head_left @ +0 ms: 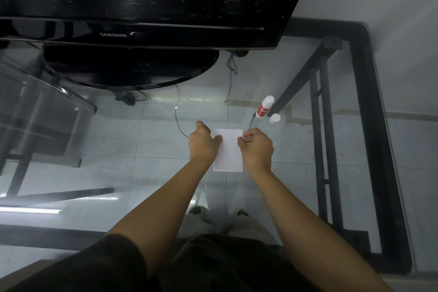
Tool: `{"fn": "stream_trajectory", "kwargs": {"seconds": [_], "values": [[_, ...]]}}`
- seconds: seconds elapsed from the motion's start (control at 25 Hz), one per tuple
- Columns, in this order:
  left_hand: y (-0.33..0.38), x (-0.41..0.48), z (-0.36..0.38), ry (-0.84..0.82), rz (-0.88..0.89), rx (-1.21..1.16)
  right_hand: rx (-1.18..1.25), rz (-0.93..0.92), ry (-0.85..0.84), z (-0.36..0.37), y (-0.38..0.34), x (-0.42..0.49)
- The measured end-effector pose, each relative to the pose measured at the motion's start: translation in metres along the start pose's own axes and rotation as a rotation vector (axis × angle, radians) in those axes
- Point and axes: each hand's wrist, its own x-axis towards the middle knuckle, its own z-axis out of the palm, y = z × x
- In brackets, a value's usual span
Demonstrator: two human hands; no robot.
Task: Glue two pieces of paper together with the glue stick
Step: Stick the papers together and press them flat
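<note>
White paper (228, 149) lies flat on the glass table, a small upright rectangle; I cannot tell whether it is one sheet or two stacked. My left hand (204, 142) pinches its upper left edge. My right hand (257, 146) pinches its upper right edge with curled fingers. A red and white glue stick (265, 106) lies on the glass beyond my right hand, uncapped. Its white cap (275, 118) stands beside it.
A black Samsung monitor (142, 2) on a round base (130, 66) fills the far side of the glass table (296, 173). Thin cables (178, 111) run from it toward the paper. The table's black frame (369, 125) runs along the right.
</note>
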Motion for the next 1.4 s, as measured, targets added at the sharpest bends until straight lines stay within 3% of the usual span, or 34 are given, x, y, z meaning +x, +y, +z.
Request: {"fn": "stream_trajectory", "kwargs": {"seconds": [0.12,0.2,0.32,0.4,0.52,0.64,0.76,0.84,1.2,1.28,1.4], "values": [[0.000,-0.002,0.002,0.006,0.003,0.009,-0.190,-0.317,-0.008,0.001,0.013,-0.001],[-0.001,-0.001,0.002,0.001,0.016,0.010,-0.340,-0.491,-0.139,0.002,0.025,0.000],[0.000,-0.001,0.002,0.002,0.016,0.007,-0.548,-0.580,-0.358,0.002,0.041,0.000],[-0.003,-0.005,0.003,0.040,0.041,0.058,-0.634,-0.596,-0.391,0.002,0.046,0.001],[-0.012,-0.005,0.001,0.122,0.314,0.225,-0.708,-0.592,-0.394,0.000,0.043,0.002],[-0.022,0.007,-0.009,-0.051,0.701,0.507,-0.719,-0.587,-0.397,-0.001,0.040,0.000],[-0.037,0.023,-0.025,-0.244,0.912,0.914,-0.729,-0.594,-0.398,-0.004,0.038,-0.001],[-0.049,0.024,-0.033,-0.306,0.997,1.045,-0.735,-0.595,-0.405,-0.005,0.037,-0.001],[-0.087,-0.002,-0.052,-0.537,1.211,1.087,-0.747,-0.588,-0.427,-0.005,0.035,-0.001],[-0.081,0.002,-0.052,-0.519,1.128,0.944,-0.748,-0.596,-0.411,-0.004,0.036,-0.001],[-0.069,-0.001,-0.035,-0.344,0.848,0.740,-0.760,-0.605,-0.400,-0.002,0.038,-0.001]]}}
